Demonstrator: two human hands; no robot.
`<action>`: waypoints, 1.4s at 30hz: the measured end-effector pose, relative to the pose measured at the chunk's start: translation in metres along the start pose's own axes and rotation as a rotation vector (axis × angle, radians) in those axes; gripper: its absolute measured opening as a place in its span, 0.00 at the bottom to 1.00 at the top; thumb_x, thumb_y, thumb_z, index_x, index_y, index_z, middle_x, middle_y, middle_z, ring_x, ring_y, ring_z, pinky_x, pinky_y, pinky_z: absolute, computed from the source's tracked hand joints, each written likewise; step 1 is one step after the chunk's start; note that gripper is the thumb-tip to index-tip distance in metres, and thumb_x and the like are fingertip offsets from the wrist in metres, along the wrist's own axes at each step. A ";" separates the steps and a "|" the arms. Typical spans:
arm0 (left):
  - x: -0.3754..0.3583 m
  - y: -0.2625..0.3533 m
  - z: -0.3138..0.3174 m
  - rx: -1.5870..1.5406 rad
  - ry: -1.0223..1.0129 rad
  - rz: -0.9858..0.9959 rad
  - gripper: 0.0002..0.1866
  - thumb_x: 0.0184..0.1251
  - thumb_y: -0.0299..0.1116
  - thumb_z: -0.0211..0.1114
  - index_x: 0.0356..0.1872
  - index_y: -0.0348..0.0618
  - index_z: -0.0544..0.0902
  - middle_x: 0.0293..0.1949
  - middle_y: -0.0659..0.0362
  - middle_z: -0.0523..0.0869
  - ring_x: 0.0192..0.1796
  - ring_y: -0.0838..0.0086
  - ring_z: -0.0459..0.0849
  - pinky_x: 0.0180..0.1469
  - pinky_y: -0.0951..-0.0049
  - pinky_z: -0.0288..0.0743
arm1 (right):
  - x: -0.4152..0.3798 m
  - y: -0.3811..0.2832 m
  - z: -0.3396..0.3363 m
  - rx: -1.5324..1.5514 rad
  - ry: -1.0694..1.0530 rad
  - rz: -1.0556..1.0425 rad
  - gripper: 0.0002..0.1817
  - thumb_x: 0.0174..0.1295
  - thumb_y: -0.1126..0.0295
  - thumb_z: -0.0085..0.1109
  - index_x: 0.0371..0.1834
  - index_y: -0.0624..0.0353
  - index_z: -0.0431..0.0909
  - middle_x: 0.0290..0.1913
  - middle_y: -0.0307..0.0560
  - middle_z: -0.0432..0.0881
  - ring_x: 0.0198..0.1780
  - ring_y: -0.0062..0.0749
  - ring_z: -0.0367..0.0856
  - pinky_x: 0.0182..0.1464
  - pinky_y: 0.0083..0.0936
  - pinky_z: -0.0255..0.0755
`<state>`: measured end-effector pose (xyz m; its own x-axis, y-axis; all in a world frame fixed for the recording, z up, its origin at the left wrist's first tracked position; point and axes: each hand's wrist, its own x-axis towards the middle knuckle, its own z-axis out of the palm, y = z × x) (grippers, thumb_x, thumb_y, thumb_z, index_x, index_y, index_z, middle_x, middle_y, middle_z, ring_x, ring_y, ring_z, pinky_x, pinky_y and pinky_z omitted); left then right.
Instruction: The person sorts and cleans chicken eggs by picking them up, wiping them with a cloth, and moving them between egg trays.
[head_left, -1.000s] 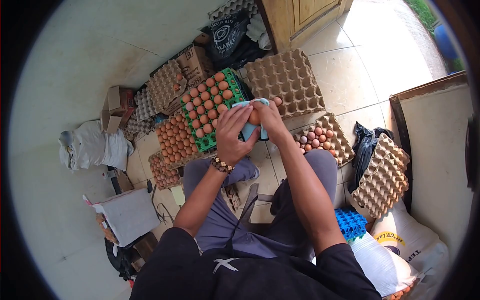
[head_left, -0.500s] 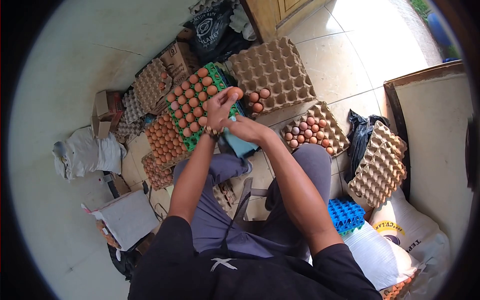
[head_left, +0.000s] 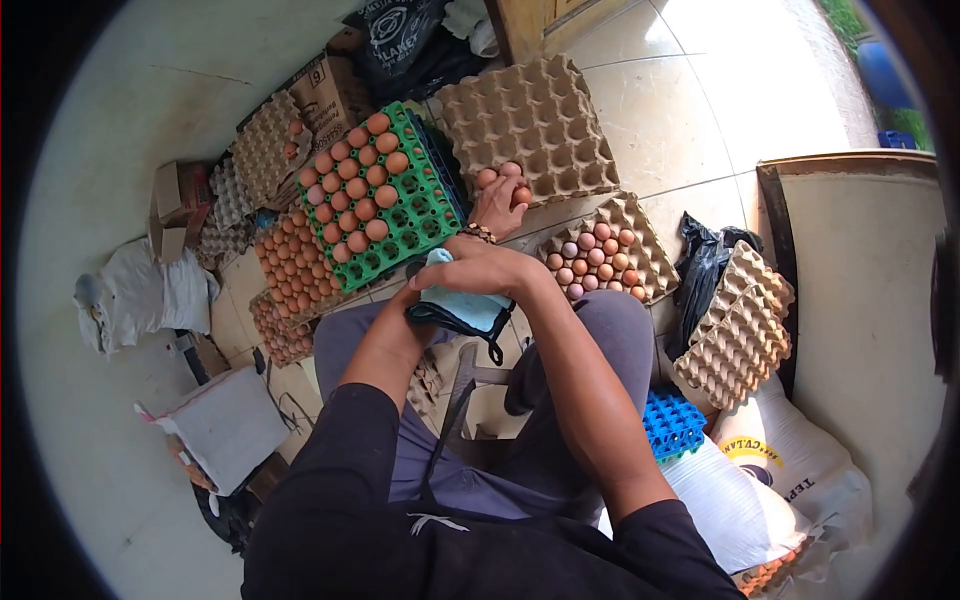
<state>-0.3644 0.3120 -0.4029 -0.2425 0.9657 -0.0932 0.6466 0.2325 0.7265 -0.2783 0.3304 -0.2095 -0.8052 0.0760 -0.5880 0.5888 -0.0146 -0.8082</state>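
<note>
My left hand [head_left: 494, 208], with a beaded bracelet at its wrist, reaches to the near-left corner of a brown egg tray [head_left: 540, 125]. Its fingers are around a brown egg [head_left: 522, 196] there, beside two other eggs [head_left: 510, 170]. My right hand [head_left: 465, 275] crosses over the left forearm and grips a light blue cloth [head_left: 480, 311] with black edging. Just left of the hands, a green tray [head_left: 415, 238] holds many eggs, with bare cells along its right and near sides.
Another brown tray [head_left: 655, 262] with several eggs lies right of my hands. Egg-filled trays [head_left: 290, 255] stand at the left. Stacked empty trays [head_left: 740, 330], a blue tray [head_left: 673, 425] and white sacks [head_left: 745, 500] are at the right. A cardboard box [head_left: 330, 95] is behind.
My left hand has moved forward and right with its egg, from beside the green tray down to the brown tray. The cloth under my right hand shows more. The whole view has shifted slightly.
</note>
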 end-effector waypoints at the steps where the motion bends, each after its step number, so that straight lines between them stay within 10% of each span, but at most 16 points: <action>1: 0.000 0.001 -0.001 0.003 -0.018 -0.001 0.22 0.52 0.29 0.70 0.51 0.40 0.77 0.48 0.48 0.81 0.55 0.52 0.79 0.58 0.58 0.74 | 0.004 0.003 0.002 0.000 0.008 -0.005 0.32 0.54 0.45 0.62 0.41 0.70 0.84 0.38 0.55 0.85 0.40 0.32 0.83 0.43 0.28 0.75; 9: 0.007 -0.022 0.003 0.199 -0.051 0.166 0.15 0.54 0.26 0.69 0.43 0.41 0.77 0.43 0.49 0.80 0.50 0.52 0.80 0.52 0.57 0.75 | 0.004 0.001 -0.004 0.030 0.030 -0.139 0.33 0.47 0.43 0.65 0.33 0.70 0.85 0.35 0.64 0.85 0.38 0.48 0.85 0.45 0.35 0.76; 13: 0.002 -0.011 -0.003 0.216 0.204 0.191 0.13 0.53 0.25 0.67 0.42 0.39 0.79 0.44 0.50 0.79 0.50 0.53 0.79 0.51 0.59 0.75 | -0.013 -0.006 -0.018 0.111 0.045 -0.232 0.21 0.50 0.58 0.68 0.38 0.65 0.85 0.33 0.57 0.85 0.36 0.41 0.83 0.44 0.33 0.75; 19: -0.074 0.026 -0.096 0.484 0.354 0.353 0.19 0.55 0.30 0.67 0.51 0.45 0.82 0.54 0.53 0.80 0.54 0.58 0.81 0.61 0.59 0.74 | 0.008 0.011 -0.030 0.865 0.776 -0.143 0.16 0.61 0.72 0.58 0.51 0.65 0.78 0.41 0.42 0.82 0.43 0.27 0.79 0.49 0.27 0.72; 27: -0.131 -0.045 -0.179 0.655 0.099 -0.291 0.25 0.56 0.33 0.73 0.55 0.45 0.75 0.51 0.55 0.77 0.58 0.57 0.74 0.57 0.55 0.74 | 0.013 0.007 -0.024 1.047 0.729 -0.308 0.21 0.66 0.69 0.56 0.63 0.54 0.71 0.54 0.43 0.76 0.55 0.27 0.72 0.58 0.28 0.67; 34: -0.127 -0.045 -0.185 0.653 0.157 -0.290 0.23 0.55 0.34 0.75 0.53 0.46 0.79 0.47 0.56 0.80 0.56 0.58 0.77 0.57 0.56 0.74 | 0.016 0.008 -0.002 0.437 0.820 -0.290 0.20 0.65 0.67 0.55 0.58 0.63 0.75 0.45 0.55 0.83 0.47 0.42 0.81 0.52 0.33 0.72; 42: -0.147 0.074 -0.217 0.043 0.181 -0.114 0.25 0.54 0.30 0.74 0.56 0.41 0.80 0.51 0.55 0.83 0.55 0.62 0.79 0.57 0.65 0.74 | 0.023 0.002 0.016 0.503 0.257 -0.337 0.19 0.63 0.67 0.57 0.55 0.65 0.76 0.44 0.46 0.84 0.47 0.34 0.81 0.52 0.31 0.72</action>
<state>-0.4376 0.1616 -0.1874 -0.4393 0.8971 -0.0470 0.6367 0.3478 0.6882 -0.2968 0.3157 -0.2256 -0.8608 0.3925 -0.3239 0.1527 -0.4080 -0.9001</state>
